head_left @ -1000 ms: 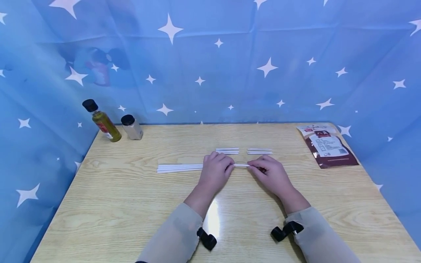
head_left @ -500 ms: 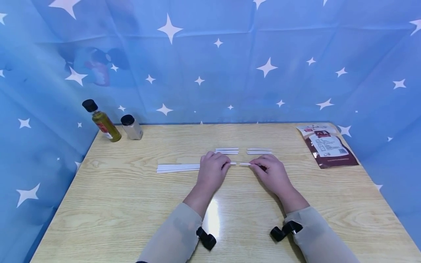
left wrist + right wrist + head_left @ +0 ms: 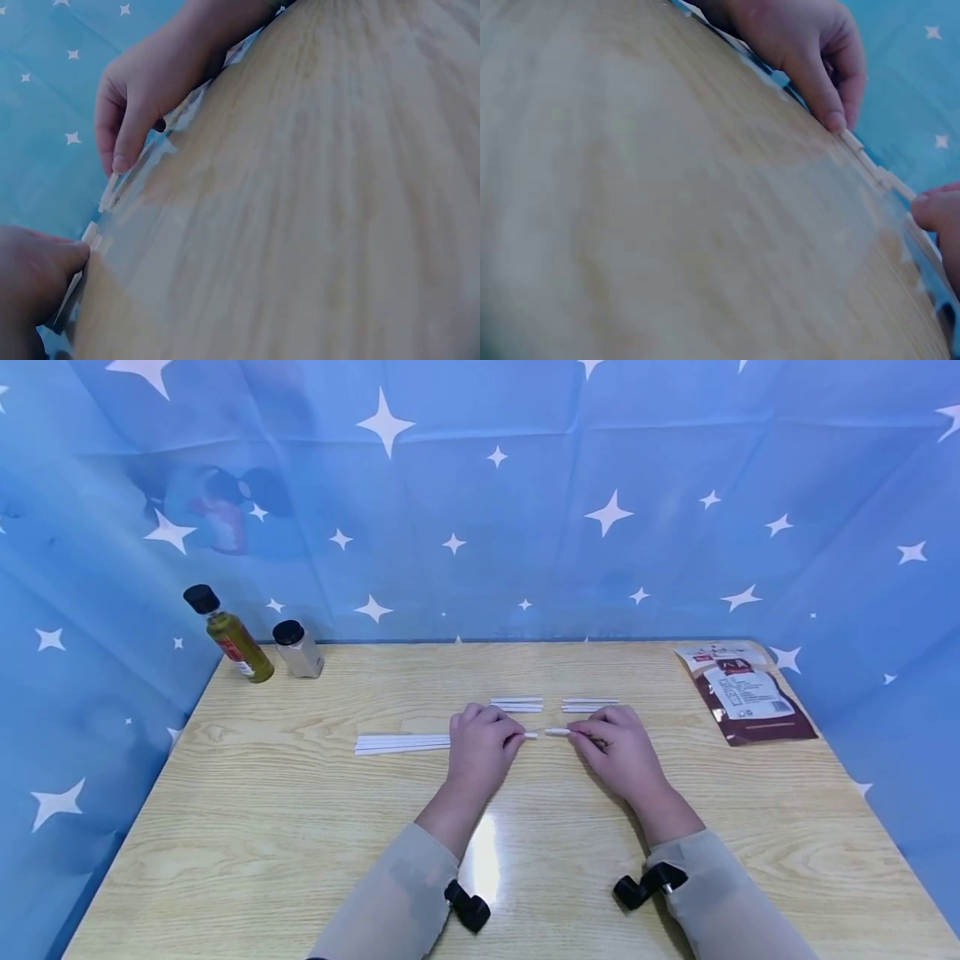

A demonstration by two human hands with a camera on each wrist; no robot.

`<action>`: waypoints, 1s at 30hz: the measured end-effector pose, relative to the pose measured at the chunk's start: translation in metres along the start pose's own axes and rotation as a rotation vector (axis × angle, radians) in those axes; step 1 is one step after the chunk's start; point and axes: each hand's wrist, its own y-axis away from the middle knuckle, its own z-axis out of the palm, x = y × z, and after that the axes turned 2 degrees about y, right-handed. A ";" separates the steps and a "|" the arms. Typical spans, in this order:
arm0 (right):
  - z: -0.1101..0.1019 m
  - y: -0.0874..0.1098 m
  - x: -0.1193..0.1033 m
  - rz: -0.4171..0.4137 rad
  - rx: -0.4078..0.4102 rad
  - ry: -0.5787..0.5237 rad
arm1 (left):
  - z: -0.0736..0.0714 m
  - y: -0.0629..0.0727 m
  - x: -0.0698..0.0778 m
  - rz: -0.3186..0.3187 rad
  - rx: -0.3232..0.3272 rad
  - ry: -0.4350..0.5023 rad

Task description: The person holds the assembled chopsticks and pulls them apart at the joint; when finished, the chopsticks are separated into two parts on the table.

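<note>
My left hand (image 3: 483, 747) pinches a short piece of thin white stick (image 3: 531, 735), whose end pokes out past the thumb. Opposite, my right hand (image 3: 615, 750) pinches another white piece (image 3: 557, 732); a small gap parts the two ends. Both hands are low over the table. In the left wrist view the right hand (image 3: 146, 101) and its piece show above the left. Long white sticks (image 3: 401, 743) lie side by side left of my left hand, partly hidden by it. Behind the hands lie two groups of short pieces, left (image 3: 517, 704) and right (image 3: 589, 705).
At the table's back left stand an oil bottle (image 3: 240, 647) and a black-capped jar (image 3: 300, 652). A brown and white packet (image 3: 746, 693) lies at the right edge. A blue star-patterned cloth (image 3: 480, 510) hangs behind the wooden table (image 3: 300, 843).
One second ago a single white stick spanned both hands. Half a second ago it was in two pieces with a gap between. The left hand has shifted slightly left.
</note>
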 end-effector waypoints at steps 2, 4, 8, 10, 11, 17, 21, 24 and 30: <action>-0.002 -0.001 0.002 -0.017 0.015 0.028 | 0.001 -0.002 0.002 -0.001 0.015 -0.016; -0.003 -0.002 0.005 -0.015 0.022 0.053 | 0.001 -0.005 0.004 -0.003 0.031 -0.036; -0.006 -0.004 0.010 0.025 0.010 0.087 | 0.005 -0.010 0.007 -0.017 0.045 -0.056; -0.007 -0.005 0.012 0.036 0.009 0.102 | 0.006 -0.012 0.008 -0.024 0.041 -0.056; -0.007 -0.005 0.014 0.037 0.012 0.108 | 0.007 -0.013 0.008 -0.026 0.039 -0.055; -0.008 -0.007 0.020 0.013 0.039 0.120 | 0.013 -0.019 0.009 -0.010 0.063 -0.053; -0.006 -0.009 0.022 -0.004 0.051 0.119 | 0.016 -0.021 0.007 0.000 0.091 -0.041; -0.004 -0.012 0.022 -0.015 0.051 0.125 | 0.015 -0.023 0.006 -0.005 0.090 -0.038; -0.005 -0.013 0.022 -0.010 0.041 0.149 | 0.018 -0.024 0.006 -0.009 0.092 -0.044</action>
